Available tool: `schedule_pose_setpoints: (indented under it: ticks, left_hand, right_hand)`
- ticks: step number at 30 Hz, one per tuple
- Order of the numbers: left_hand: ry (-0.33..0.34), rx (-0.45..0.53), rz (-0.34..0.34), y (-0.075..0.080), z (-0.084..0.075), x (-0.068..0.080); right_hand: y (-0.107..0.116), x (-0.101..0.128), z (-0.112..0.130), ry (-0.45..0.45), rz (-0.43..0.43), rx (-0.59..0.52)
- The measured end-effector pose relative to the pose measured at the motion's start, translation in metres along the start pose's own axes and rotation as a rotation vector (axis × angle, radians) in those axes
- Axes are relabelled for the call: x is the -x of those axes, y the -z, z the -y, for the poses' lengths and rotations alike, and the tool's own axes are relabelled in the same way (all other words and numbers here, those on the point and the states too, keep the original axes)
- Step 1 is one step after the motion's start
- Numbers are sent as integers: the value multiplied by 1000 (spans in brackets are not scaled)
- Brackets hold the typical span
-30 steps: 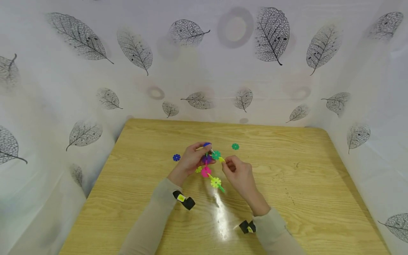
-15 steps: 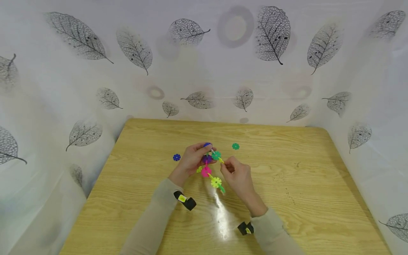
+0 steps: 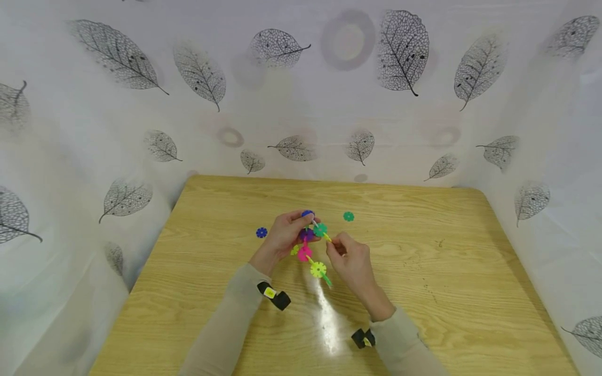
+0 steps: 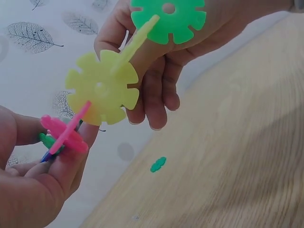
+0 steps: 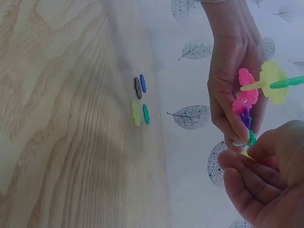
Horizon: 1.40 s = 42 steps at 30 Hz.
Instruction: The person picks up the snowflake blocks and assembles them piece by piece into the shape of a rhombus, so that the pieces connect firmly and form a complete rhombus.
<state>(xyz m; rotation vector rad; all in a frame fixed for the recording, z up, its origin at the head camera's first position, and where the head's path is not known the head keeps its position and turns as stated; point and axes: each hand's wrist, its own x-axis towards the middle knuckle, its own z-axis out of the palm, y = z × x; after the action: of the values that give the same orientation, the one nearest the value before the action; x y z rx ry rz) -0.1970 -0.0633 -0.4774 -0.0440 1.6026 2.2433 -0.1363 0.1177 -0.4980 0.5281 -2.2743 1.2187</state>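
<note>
Right now I see my left hand [image 3: 282, 237] curled around the upper end of a toy chain [image 3: 311, 249] of slotted plastic discs, held above the middle of the wooden table [image 3: 470, 250]. My right hand [image 3: 350, 256] pinches a small yellow disc [image 3: 327, 238] between thumb and fingertips, pressed against the chain beside its green disc [image 3: 320, 229]. Pink, yellow and green discs hang lower down. On the table lie a loose blue disc [image 3: 261, 232], left of my left hand, and a loose green one [image 3: 348, 216], beyond my right.
</note>
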Motion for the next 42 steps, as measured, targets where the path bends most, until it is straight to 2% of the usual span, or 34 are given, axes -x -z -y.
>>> schedule_pose_setpoints:
  ticks: [18, 22, 25, 29, 32, 38, 42]
  left_hand:
    - [-21, -8, 4, -1, -1, 3]
    - [11, 21, 93, -7, 2, 5]
    - [-3, 30, 138, -14, 1, 6]
    - [-84, 56, 44, -15, -5, 5]
    - [-98, 66, -29, -10, -10, 4]
    - [-77, 31, -26, -4, -9, 2]
    - [-75, 13, -24, -3, -7, 0]
  right_hand:
    - [-6, 3, 0, -18, -22, -7]
    - [-7, 0, 1, -20, -14, 2]
    - [-6, -3, 1, -13, -18, -1]
    - [-1, -6, -1, -18, -32, -15]
    - [3, -7, -1, -34, -13, -28]
    - [6, -9, -1, -21, 46, -55]
    - [4, -9, -1, 5, 48, -54]
